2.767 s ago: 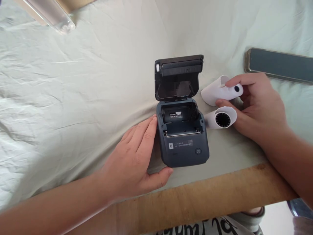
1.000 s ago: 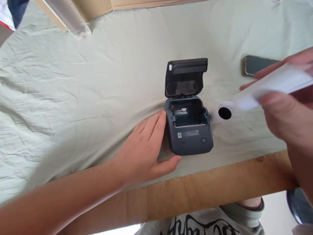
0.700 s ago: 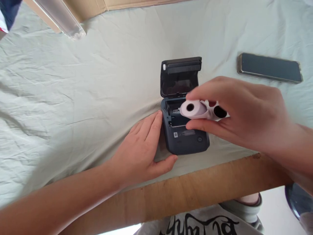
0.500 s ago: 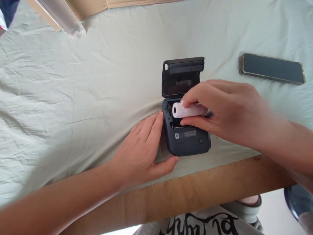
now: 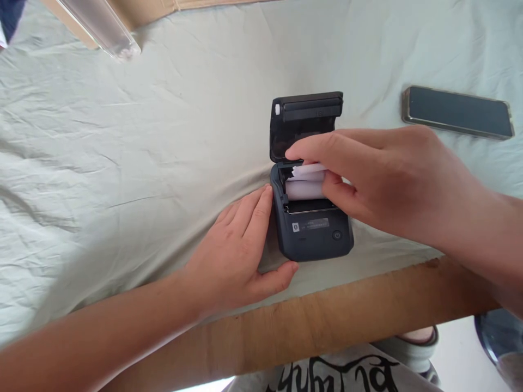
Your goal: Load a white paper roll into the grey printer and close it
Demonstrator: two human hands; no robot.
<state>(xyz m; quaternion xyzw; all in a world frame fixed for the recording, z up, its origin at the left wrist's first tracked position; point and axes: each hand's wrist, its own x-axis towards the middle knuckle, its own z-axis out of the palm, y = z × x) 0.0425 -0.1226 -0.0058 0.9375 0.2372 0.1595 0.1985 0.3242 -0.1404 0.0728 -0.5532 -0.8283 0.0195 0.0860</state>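
A small dark label printer [image 5: 316, 242] lies on the cloth with its lid [image 5: 302, 130] flipped up. Inside its bay rests a white paper roll [image 5: 304, 190]. My right hand [image 5: 379, 174] reaches over from the right, its thumb and fingers pinching the torn loose end of the paper above the roll. Part of the roll's right side is hidden behind that hand. My left hand [image 5: 245, 245] lies flat with fingers stretched along the printer's left side, the thumb apart at its lower corner.
A phone [image 5: 457, 111] lies on the cloth at the right. Cardboard [image 5: 143, 11] and a clear plastic piece [image 5: 102, 27] are at the top left. A wooden edge [image 5: 306, 316] runs along the front, with cloth [image 5: 183, 109] spread behind it.
The paper roll has gone down into the printer's bay and lies level there. My right hand has shifted its grip from the roll to the loose paper end. My left hand stays put.
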